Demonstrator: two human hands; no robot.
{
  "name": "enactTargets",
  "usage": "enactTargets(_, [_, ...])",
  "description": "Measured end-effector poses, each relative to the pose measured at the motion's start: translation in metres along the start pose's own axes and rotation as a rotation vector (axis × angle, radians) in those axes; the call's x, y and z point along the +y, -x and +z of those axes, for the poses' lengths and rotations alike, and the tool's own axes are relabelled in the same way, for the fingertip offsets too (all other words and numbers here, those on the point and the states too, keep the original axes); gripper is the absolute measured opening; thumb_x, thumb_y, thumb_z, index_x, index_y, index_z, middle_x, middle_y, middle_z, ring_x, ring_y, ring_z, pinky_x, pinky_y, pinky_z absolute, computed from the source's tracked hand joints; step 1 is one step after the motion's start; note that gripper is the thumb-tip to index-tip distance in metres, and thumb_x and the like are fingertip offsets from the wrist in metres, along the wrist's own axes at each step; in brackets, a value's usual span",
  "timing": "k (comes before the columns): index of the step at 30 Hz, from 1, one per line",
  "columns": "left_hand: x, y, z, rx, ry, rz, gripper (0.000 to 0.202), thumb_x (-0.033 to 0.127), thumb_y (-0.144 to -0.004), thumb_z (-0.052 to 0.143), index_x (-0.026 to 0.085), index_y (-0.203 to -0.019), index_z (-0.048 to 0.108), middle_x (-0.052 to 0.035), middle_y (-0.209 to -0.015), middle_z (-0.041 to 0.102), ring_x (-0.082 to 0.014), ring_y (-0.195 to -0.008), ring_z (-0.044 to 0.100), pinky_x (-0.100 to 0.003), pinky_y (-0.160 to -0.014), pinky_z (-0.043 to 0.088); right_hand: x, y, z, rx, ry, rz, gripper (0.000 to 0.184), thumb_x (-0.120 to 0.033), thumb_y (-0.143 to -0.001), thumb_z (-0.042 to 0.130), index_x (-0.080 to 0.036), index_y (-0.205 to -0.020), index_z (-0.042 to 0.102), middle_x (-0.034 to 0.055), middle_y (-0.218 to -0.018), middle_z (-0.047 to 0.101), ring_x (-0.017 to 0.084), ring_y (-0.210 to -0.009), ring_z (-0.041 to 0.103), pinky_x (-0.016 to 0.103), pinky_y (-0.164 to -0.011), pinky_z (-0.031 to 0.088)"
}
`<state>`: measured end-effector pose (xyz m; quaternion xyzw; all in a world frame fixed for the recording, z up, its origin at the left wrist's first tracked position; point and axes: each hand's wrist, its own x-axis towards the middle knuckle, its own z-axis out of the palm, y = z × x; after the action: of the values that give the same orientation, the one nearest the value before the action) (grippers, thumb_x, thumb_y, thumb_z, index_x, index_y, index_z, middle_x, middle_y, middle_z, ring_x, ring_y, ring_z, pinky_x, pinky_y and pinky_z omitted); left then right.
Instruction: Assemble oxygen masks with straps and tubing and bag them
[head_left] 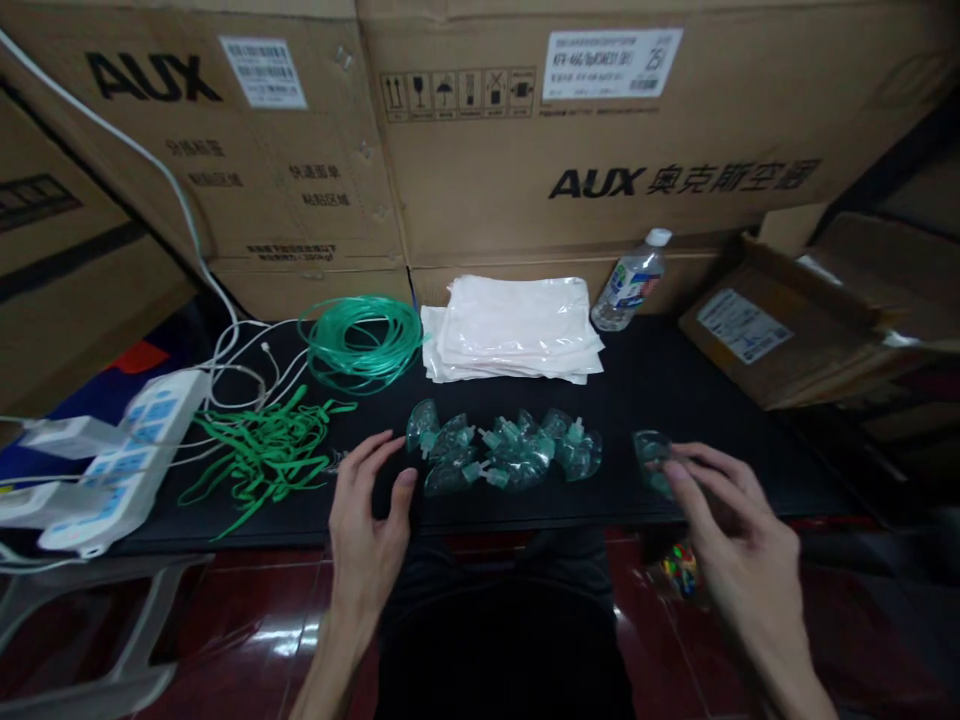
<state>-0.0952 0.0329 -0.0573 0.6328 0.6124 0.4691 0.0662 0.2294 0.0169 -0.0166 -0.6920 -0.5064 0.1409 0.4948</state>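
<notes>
Clear green mask (649, 455) sits over the right part of the black table (645, 385), near the front edge, its right side pinched between thumb and fingers of the right hand (739, 515); can't tell if it touches the tabletop. To its left, well apart, a cluster of similar masks (525, 455) lies mid-table, pieces touching and overlapping, some with pale nozzles showing. Left hand (371, 510) is at the cluster's left end, thumb and fingers spread wide with nothing between them; fingertips just beside the leftmost mask, contact unclear. Behind the cluster, a stack of white plastic bags (517, 320), with a clear bottle (631, 280), white cap, labelled, standing just right of it. Left of the bags, a coil of green tubing (364, 345); in front of that, a tangled heap of green straps (266, 450). Further left, a white power strip (135, 455) with plugs in it and white cables (169, 180) running behind. Right rear, a tilted brown carton (780, 320) with a label. Big AUX boxes (480, 210) line the back. Below, red tiled floor (247, 640).
</notes>
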Motion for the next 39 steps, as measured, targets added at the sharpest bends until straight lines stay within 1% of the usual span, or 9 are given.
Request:
enactTargets(2, [0.004, -0.011, 0.018, -0.036, 0.028, -0.014, 0.030, 0.038, -0.105, 0.053, 0.025, -0.130, 0.062, -0.0119, -0.143, 0.059, -0.0275, -0.136, 0.055, -0.049, -0.117, 0.043, 0.016, -0.017, 0.006, 0.169, 0.104, -0.078, 0.039, -0.057, -0.090, 0.064, -0.020, -0.087, 0.077, 0.0155, -0.122, 0.067, 0.033, -0.118, 0.063, 0.049, -0.105, 0.048])
enactTargets(5, [0.003, -0.024, 0.042, -0.076, 0.049, -0.059, 0.037, 0.042, -0.107, 0.047, 0.023, -0.136, 0.059, -0.0148, -0.153, 0.052, -0.0293, -0.145, 0.047, -0.052, -0.122, 0.037, 0.035, -0.024, 0.030, 0.131, 0.099, -0.042, 0.051, -0.066, -0.089, 0.059, -0.018, -0.082, 0.074, 0.0212, -0.114, 0.071, 0.037, -0.110, 0.068, 0.054, -0.100, 0.051])
enactTargets(9, [0.001, -0.026, 0.059, -0.121, 0.054, -0.062, 0.042, 0.043, -0.108, 0.041, 0.020, -0.139, 0.058, -0.0172, -0.153, 0.051, -0.0306, -0.146, 0.048, -0.052, -0.121, 0.040, 0.036, -0.008, 0.063, 0.005, 0.034, 0.021, 0.046, -0.058, -0.099, 0.052, -0.017, -0.110, 0.069, 0.0211, -0.116, 0.077, 0.035, -0.112, 0.073, 0.049, -0.096, 0.056])
enactTargets(14, [0.010, -0.021, 0.065, -0.130, 0.055, -0.058, 0.044, 0.045, -0.108, 0.040, 0.020, -0.140, 0.057, -0.0180, -0.156, 0.047, -0.0314, -0.148, 0.045, -0.053, -0.123, 0.037, 0.015, 0.005, 0.085, -0.032, -0.005, 0.012, 0.061, -0.051, -0.104, 0.047, -0.009, -0.148, 0.044, 0.0284, -0.142, 0.064, 0.036, -0.130, 0.065, 0.050, -0.104, 0.053])
enactTargets(18, [0.013, -0.023, 0.069, -0.130, 0.055, -0.052, 0.047, 0.048, -0.107, 0.041, 0.018, -0.140, 0.057, -0.0185, -0.156, 0.046, -0.0320, -0.149, 0.045, -0.052, -0.123, 0.037, 0.017, -0.003, 0.098, -0.115, -0.006, -0.113, 0.054, -0.043, -0.097, 0.064, -0.011, -0.140, 0.061, 0.0260, -0.154, 0.055, 0.040, -0.144, 0.051, 0.052, -0.118, 0.043])
enactTargets(22, [0.006, -0.032, 0.072, -0.131, 0.052, -0.039, 0.048, 0.049, -0.107, 0.041, 0.018, -0.139, 0.059, -0.0171, -0.152, 0.054, -0.0306, -0.145, 0.049, -0.051, -0.124, 0.037, 0.032, -0.013, 0.102, -0.174, -0.032, -0.228, 0.041, -0.036, -0.098, 0.068, -0.019, -0.135, 0.065, 0.0159, -0.145, 0.063, 0.034, -0.135, 0.060, 0.056, -0.113, 0.047])
enactTargets(25, [0.001, -0.037, 0.071, -0.112, 0.042, -0.039, 0.048, 0.049, -0.106, 0.040, 0.018, -0.137, 0.061, -0.0166, -0.151, 0.055, -0.0306, -0.145, 0.050, -0.050, -0.124, 0.036, 0.041, -0.017, 0.099, -0.162, -0.053, -0.271, 0.036, -0.036, -0.099, 0.069, -0.021, -0.131, 0.066, 0.0117, -0.146, 0.062, 0.032, -0.132, 0.060, 0.058, -0.110, 0.049])
enactTargets(32, [0.003, -0.030, 0.063, -0.015, 0.021, -0.068, 0.055, 0.053, -0.106, 0.038, 0.015, -0.140, 0.059, -0.0192, -0.157, 0.047, -0.0332, -0.150, 0.042, -0.052, -0.126, 0.031, 0.048, -0.024, 0.089, 0.054, -0.114, -0.182, 0.040, -0.035, -0.101, 0.066, -0.021, -0.138, 0.061, 0.0121, -0.144, 0.061, 0.032, -0.128, 0.062, 0.058, -0.106, 0.052])
enactTargets(39, [0.001, -0.038, 0.074, -0.082, 0.081, -0.073, 0.055, 0.053, -0.106, 0.037, 0.017, -0.139, 0.061, -0.0168, -0.151, 0.057, -0.0296, -0.145, 0.049, -0.049, -0.126, 0.034, 0.041, -0.030, 0.103, 0.008, -0.149, -0.158, 0.033, -0.035, -0.101, 0.067, -0.019, -0.131, 0.064, 0.0105, -0.134, 0.066, 0.027, -0.112, 0.069, 0.049, -0.094, 0.059])
